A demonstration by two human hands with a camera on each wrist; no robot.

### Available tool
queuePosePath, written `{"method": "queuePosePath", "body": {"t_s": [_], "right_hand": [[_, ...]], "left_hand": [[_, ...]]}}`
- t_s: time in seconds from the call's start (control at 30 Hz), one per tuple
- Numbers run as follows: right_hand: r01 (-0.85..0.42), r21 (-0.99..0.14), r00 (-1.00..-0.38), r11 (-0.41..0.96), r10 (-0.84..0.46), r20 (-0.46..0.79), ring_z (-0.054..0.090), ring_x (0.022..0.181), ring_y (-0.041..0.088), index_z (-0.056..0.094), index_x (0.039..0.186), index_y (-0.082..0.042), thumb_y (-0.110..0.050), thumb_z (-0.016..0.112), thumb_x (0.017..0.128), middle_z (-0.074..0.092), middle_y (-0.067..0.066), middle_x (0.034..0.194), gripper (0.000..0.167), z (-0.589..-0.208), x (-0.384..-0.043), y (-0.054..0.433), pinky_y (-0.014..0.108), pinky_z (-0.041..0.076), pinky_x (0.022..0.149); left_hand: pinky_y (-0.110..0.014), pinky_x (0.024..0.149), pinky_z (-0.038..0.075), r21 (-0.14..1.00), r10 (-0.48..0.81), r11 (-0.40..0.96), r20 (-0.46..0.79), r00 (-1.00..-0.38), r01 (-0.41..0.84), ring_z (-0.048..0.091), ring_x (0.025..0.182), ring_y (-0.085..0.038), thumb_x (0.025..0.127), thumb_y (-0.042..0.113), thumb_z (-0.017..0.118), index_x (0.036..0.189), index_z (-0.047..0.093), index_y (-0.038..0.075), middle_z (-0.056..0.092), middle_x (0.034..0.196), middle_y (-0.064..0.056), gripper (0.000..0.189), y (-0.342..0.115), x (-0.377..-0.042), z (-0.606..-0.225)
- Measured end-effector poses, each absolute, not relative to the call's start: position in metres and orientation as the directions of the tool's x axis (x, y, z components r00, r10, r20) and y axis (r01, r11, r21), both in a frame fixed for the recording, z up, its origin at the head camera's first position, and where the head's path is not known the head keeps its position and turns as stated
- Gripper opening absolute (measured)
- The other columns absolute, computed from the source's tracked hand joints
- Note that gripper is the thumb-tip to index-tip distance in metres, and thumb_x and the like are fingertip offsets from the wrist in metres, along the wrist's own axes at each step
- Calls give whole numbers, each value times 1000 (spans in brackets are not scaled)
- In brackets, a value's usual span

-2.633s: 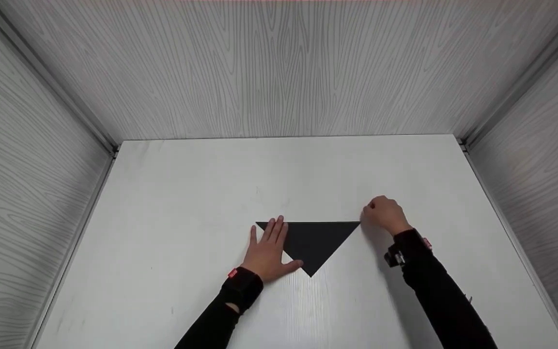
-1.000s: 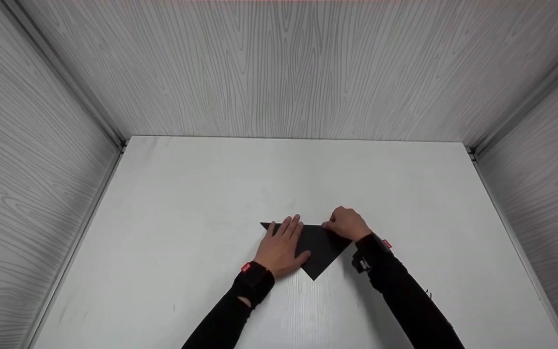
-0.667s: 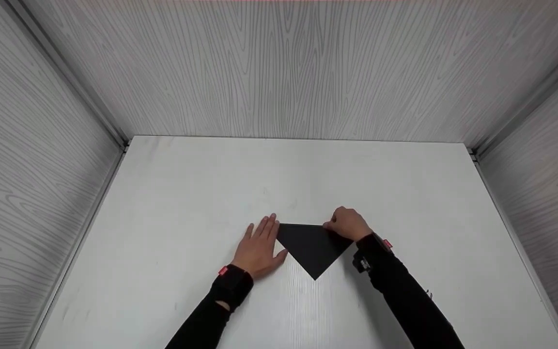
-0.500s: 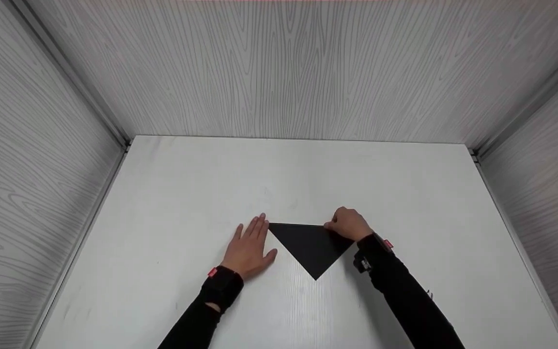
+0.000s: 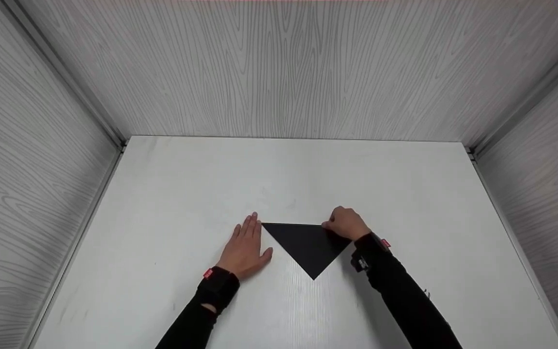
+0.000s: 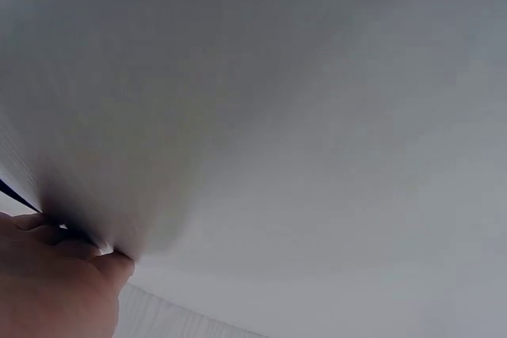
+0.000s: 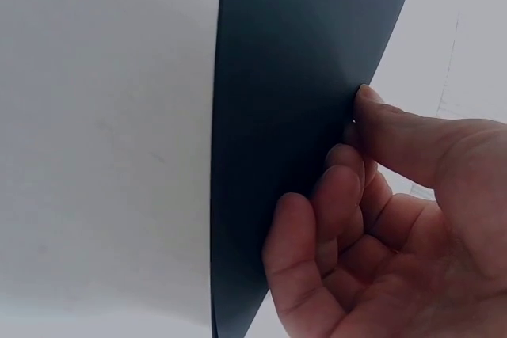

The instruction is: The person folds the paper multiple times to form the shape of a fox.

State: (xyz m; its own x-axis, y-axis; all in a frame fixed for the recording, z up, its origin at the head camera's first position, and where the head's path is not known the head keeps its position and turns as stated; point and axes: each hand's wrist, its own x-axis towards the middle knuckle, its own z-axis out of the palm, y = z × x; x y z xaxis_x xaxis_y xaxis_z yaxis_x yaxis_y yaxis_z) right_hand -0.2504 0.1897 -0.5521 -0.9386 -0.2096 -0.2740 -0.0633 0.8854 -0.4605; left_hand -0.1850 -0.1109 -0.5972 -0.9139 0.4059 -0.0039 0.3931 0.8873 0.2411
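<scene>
A black sheet of paper point(image 5: 305, 245), shaped as a triangle, lies on the white table with its long edge at the far side and a corner toward me. My left hand point(image 5: 243, 252) lies flat with straight fingers, its index finger beside the paper's left corner. My right hand point(image 5: 349, 224) is curled over the right part and hides the right corner. In the right wrist view, the thumb and bent fingers of that right hand point(image 7: 396, 219) grip the paper point(image 7: 293, 77) at its edge. The left wrist view shows only part of the left hand point(image 6: 59, 282).
The white table point(image 5: 201, 174) is bounded by a grey wood-grain back panel point(image 5: 279, 72) and side panels at left point(image 5: 32, 169) and right point(image 5: 540, 145). A black band point(image 5: 218, 288) is worn on the left wrist.
My left hand has slid left from on top of the paper to its left corner. The right hand moved left from the right corner along the far edge, then stayed there.
</scene>
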Motion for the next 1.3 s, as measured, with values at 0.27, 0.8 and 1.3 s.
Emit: {"method": "queuePosePath", "body": {"t_s": [0.27,0.8,1.3], "right_hand": [[-82,-474,-938,877,-228,-261,55,66,19,76,90,5,-21,72,95,72,13,83,27,-552,-249,189,41,52,70],[-75,-465,-940,882,-219,-263,56,65,18,77,88,3,-22,73,94,72,11,79,26,-554,-248,184,38,50,65],[-127,-533,-955,837,-248,-163,59,69,19,68,86,-5,-29,77,94,65,4,80,27,-561,-235,195,36,49,64]], "left_hand": [[-56,120,29,314,343,894,-17,-939,321,29,152,-42,103,50,55,149,38,-17,29,162,-33,83,-101,-188,-592],[-67,119,21,248,467,863,-57,-882,441,19,156,-38,97,66,57,163,34,17,22,170,-14,86,-50,-185,-584],[-69,120,13,285,493,847,-104,-864,449,9,158,-40,97,69,54,165,28,17,12,172,-15,90,-48,-187,-587]]}}
